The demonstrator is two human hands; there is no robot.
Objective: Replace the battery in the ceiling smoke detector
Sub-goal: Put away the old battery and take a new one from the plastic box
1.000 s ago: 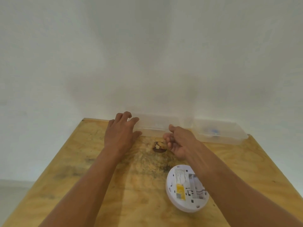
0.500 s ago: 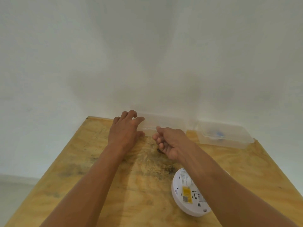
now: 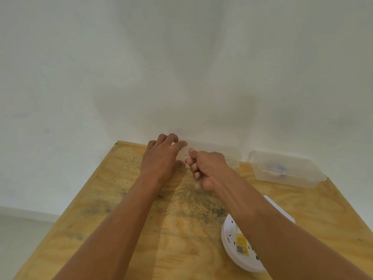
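The white round smoke detector (image 3: 232,247) lies back-up on the plywood table (image 3: 121,199) at the lower right, showing a yellow label, partly under my right forearm. My right hand (image 3: 207,168) is curled into a fist just in front of a clear plastic box (image 3: 218,150) at the table's back edge. The small dark battery that lay on the table is out of sight, hidden in or under that fist. My left hand (image 3: 161,156) lies beside it, fingers spread, fingertips at the box's left end.
A second clear plastic box (image 3: 288,168) with something blue inside stands at the back right against the white wall. A flat white piece (image 3: 278,209) shows behind my right forearm. The table's left edge drops to the floor.
My right hand moved left over the small dark battery and closed; the battery no longer shows on the table. My left hand crept forward to the clear box. The view tilted up.
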